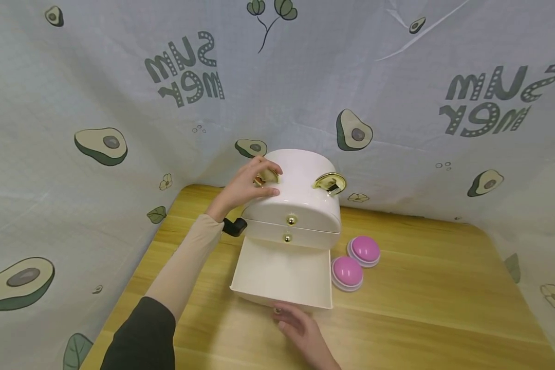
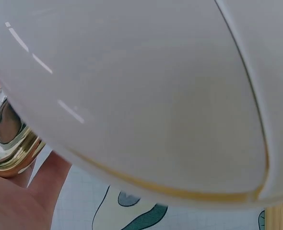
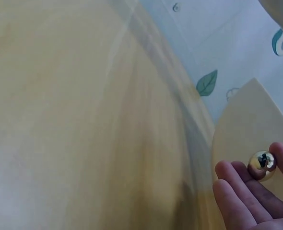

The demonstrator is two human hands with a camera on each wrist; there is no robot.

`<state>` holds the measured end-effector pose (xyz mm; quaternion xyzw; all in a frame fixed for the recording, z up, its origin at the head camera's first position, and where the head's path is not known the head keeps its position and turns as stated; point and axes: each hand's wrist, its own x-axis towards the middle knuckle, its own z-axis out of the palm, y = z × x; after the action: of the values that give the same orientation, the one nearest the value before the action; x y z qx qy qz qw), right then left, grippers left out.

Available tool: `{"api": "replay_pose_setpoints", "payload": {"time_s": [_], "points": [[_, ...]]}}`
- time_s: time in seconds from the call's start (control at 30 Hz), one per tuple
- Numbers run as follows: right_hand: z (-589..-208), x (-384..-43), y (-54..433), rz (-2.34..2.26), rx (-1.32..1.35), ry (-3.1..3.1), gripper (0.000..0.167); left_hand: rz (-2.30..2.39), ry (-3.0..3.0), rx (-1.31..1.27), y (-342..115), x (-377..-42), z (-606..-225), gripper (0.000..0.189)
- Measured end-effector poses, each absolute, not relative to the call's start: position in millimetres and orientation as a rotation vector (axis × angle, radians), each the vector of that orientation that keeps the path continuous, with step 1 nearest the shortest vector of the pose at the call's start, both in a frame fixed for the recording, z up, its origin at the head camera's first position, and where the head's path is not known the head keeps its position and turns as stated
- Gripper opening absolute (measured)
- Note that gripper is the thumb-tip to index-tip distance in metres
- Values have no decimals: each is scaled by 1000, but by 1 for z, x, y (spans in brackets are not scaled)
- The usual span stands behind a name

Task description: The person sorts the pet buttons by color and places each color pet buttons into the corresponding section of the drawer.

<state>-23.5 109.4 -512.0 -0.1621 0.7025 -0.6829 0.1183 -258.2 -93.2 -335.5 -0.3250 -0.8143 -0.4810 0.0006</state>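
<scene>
A glossy white storage box [image 1: 300, 169] with a rounded top stands on the table, bearing two gold ear-shaped rings. My left hand [image 1: 245, 187] grips the left gold ear [image 1: 269, 176], thumb and fingers round it; the left wrist view shows this ear [image 2: 12, 139] beside the box's curved side. Below, the bottom drawer [image 1: 282, 267] is pulled far out, with nothing inside. At its front, my right hand [image 1: 302, 336] pinches the small gold knob [image 3: 262, 165] between thumb and fingers. Both upper drawers, each with a gold knob [image 1: 291, 220], are closed.
Two pink domes on white bases, one nearer [image 1: 348, 271] and one farther [image 1: 365, 250], lie right of the drawer. A patterned sheet [image 1: 398, 92] hangs behind and beside the wooden table [image 1: 435, 288]. The black wrist mount [image 1: 235, 226] is close to the box's left side.
</scene>
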Motion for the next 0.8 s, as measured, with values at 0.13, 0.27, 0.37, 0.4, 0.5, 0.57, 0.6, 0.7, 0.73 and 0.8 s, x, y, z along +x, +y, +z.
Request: {"api": "replay_pose_setpoints", "payload": {"time_s": [0.13, 0.27, 0.37, 0.4, 0.5, 0.57, 0.6, 0.7, 0.73, 0.8], "points": [[-512, -26, 113, -2016, -459, 2084, 36, -1523, -2554, -1017, -93, -258, -336, 37], [-513, -26, 114, -2026, -487, 2058, 37, -1513, -2553, -1019, -92, -259, -338, 37], [-515, -25, 113, -2013, -455, 2037, 39, -1504, -2553, -1022, -92, -259, -339, 37], [-515, -25, 112, -2009, -437, 2034, 39, -1506, -2554, -1022, -92, -259, -339, 37], [-516, -25, 111, -2002, -414, 2027, 40, -1515, -2552, -1025, -92, -259, -338, 37], [-516, -24, 111, -2007, -412, 2023, 40, -1512, -2557, -1022, -92, -259, -338, 37], [-516, -24, 111, -2011, -414, 2022, 40, -1511, -2559, -1020, -92, -259, -338, 37], [-517, -24, 109, -2021, -454, 2020, 40, -1494, -2563, -1013, -92, -259, -338, 37], [-517, -24, 109, -2023, -473, 2023, 39, -1492, -2563, -1012, -92, -259, -338, 37], [-518, -24, 108, -2029, -502, 2028, 39, -1489, -2559, -1016, -92, -260, -338, 37]]}}
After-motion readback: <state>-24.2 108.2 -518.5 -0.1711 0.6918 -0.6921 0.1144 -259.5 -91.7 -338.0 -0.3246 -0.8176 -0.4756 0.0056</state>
